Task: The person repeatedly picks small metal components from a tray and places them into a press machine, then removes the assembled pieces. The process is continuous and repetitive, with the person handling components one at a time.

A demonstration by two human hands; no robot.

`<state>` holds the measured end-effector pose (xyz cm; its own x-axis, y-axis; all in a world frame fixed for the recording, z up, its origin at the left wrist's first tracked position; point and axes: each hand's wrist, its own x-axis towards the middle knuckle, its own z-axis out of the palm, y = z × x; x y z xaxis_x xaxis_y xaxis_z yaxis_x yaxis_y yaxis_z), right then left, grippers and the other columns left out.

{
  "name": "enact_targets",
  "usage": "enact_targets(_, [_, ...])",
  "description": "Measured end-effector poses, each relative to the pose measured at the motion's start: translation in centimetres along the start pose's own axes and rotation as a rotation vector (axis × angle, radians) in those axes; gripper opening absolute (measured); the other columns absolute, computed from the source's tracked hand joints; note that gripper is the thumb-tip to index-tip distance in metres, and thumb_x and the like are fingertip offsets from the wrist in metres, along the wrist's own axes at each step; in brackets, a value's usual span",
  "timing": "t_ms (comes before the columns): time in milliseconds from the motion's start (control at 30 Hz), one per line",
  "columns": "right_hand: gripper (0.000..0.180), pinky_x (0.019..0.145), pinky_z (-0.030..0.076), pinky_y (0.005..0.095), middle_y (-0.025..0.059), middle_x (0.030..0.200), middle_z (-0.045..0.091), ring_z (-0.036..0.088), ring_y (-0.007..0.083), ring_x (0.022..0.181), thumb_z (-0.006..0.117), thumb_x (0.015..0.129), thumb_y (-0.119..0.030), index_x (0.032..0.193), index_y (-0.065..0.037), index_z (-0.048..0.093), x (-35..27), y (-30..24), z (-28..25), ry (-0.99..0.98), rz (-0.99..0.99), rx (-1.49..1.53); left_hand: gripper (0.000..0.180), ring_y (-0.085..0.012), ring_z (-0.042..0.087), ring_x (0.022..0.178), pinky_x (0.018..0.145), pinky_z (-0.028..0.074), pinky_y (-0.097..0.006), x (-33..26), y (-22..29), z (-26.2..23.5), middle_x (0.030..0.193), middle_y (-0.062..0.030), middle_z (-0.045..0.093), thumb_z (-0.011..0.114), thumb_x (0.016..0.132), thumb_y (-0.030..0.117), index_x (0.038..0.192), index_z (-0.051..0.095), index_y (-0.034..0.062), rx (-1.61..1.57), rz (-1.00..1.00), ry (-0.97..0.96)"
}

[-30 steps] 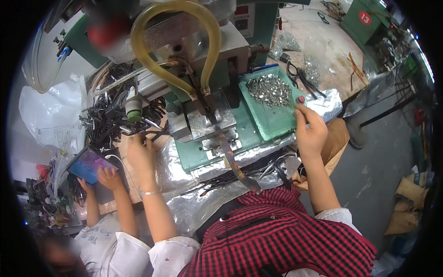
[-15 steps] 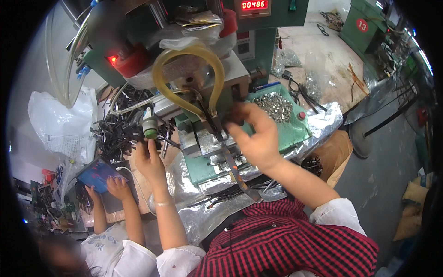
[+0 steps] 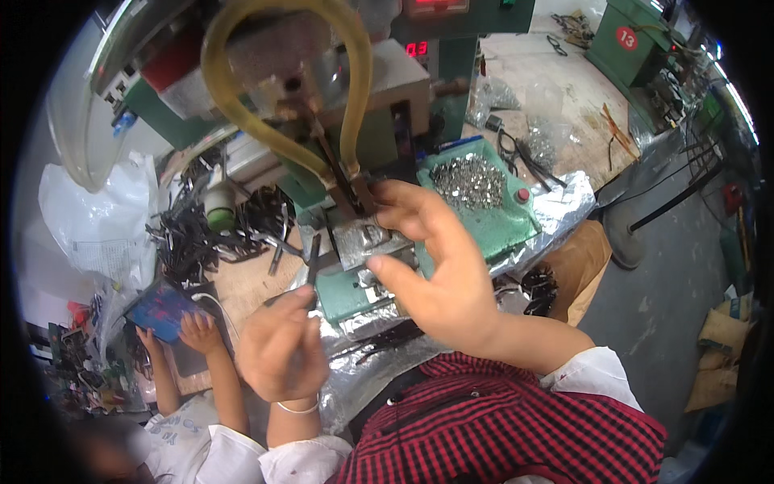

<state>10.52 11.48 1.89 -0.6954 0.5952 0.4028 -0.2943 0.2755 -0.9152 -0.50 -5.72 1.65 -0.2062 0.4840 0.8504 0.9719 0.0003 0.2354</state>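
Observation:
Low in front of the press, my left hand [image 3: 282, 351] is closed, its thumb and forefinger pinching a narrow dark strip [image 3: 313, 260] that points up toward the machine. My right hand [image 3: 439, 270] reaches across the metal die block [image 3: 363, 240]. Its fingertips are beside the dark upright tool [image 3: 353, 192], with the thumb spread well apart from them and nothing visible between. A looped yellowish hose [image 3: 216, 77] runs down to that tool. Part of the die lies hidden behind my right fingers.
A green tray [image 3: 508, 226] of small shiny metal pieces stands right of the die. Many dark strips [image 3: 189, 218] lie piled at left, near a green-tipped nozzle [image 3: 219, 211]. Another person's hands [image 3: 200, 331] touch a tablet [image 3: 165, 310]. Pliers [image 3: 536, 165] lie behind the tray.
The long strip that lay across the die is gone from there. My left hand has dropped from beside the nozzle and now pinches a strip. My right hand has shifted down slightly; the view has moved.

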Motion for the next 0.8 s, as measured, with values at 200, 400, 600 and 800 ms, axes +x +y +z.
enact_targets(200, [0.031,0.101,0.05,0.0332,0.013,0.117,0.074,0.069,0.0226,0.113,0.062,0.091,0.0,0.121,0.001,0.07,0.6,6.1,-8.1,0.207,0.161,-0.471,0.021,-0.0108,0.055,0.056,0.048,0.041,-0.022,3.1,2.1,3.8,0.098,-0.0132,0.075,0.087,0.075,0.014,0.088,0.072,0.0072,0.051,0.381,-0.188])
enact_targets(400, [0.025,0.093,0.053,0.038,0.0155,0.11,0.075,0.071,0.0319,0.105,0.067,0.088,-0.01,0.111,-0.003,0.073,-2.1,9.5,-11.0,0.156,0.224,-0.509,0.022,-0.009,0.053,0.052,0.045,0.036,-0.023,1.9,0.4,6.0,0.09,-0.0122,0.074,0.088,0.078,0.015,0.086,0.068,0.0091,-0.041,0.424,-0.14])
enact_targets(600, [0.019,0.093,0.05,0.0389,0.0122,0.107,0.072,0.068,0.0279,0.102,0.068,0.087,-0.005,0.105,-0.004,0.073,0.1,11.4,-13.8,0.139,-0.135,-0.777,0.025,-0.0089,0.053,0.051,0.044,0.034,-0.023,2.1,0.8,5.9,0.089,-0.0106,0.075,0.09,0.077,0.015,0.088,0.068,0.0098,-0.063,0.391,-0.136])
enact_targets(800, [0.011,0.089,0.048,0.0446,0.0118,0.091,0.064,0.061,0.0349,0.097,0.075,0.081,-0.012,0.089,-0.006,0.071,-2.6,9.9,-9.8,0.152,0.041,-1.026,0.019,-0.0099,0.054,0.052,0.045,0.036,-0.024,1.3,1.0,5.7,0.096,-0.0124,0.076,0.087,0.078,0.014,0.087,0.071,0.0097,-0.03,0.342,-0.124])
